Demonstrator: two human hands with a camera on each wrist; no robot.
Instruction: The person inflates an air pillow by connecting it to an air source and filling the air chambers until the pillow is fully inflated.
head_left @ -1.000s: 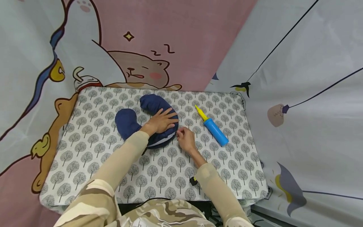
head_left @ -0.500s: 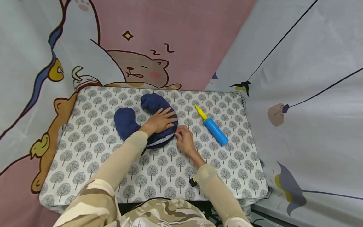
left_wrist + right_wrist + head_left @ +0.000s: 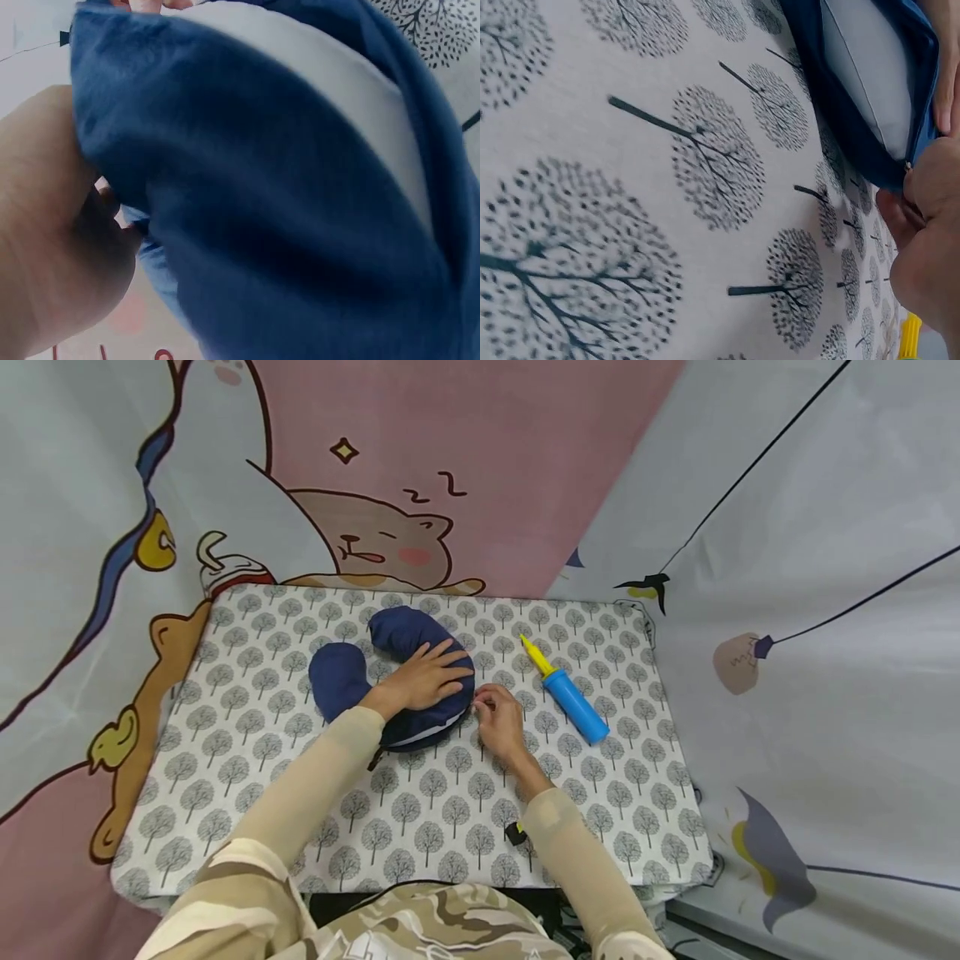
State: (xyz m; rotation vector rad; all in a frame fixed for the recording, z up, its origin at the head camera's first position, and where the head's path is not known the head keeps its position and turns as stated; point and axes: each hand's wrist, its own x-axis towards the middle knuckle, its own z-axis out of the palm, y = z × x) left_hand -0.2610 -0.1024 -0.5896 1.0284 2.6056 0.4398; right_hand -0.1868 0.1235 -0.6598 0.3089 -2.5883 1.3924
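Observation:
A navy U-shaped neck pillow [image 3: 337, 681] lies on the table, its curve to the right and its ends to the upper left. Along its near edge a zipper gapes, baring a white inner [image 3: 866, 71]. My left hand [image 3: 427, 681] rests on the curved part with fingers spread, pressing the cover. At the right end of the opening, my right hand [image 3: 501, 718] pinches the small zipper pull [image 3: 908, 166] between thumb and fingertips, which mostly cover it. The left wrist view shows the navy cloth close up beside my left hand [image 3: 52, 232].
A blue hand pump [image 3: 576, 706] with a yellow nozzle lies to the right of the pillow. Near the front edge, a small black-and-yellow object [image 3: 516, 833] sits beside my right forearm. The tree-print tablecloth [image 3: 225, 810] meets printed curtains at the back and sides.
My right hand has moved slightly away from me along the pillow's edge. The white strip looks a little narrower in the head view. My left hand stays spread on the pillow.

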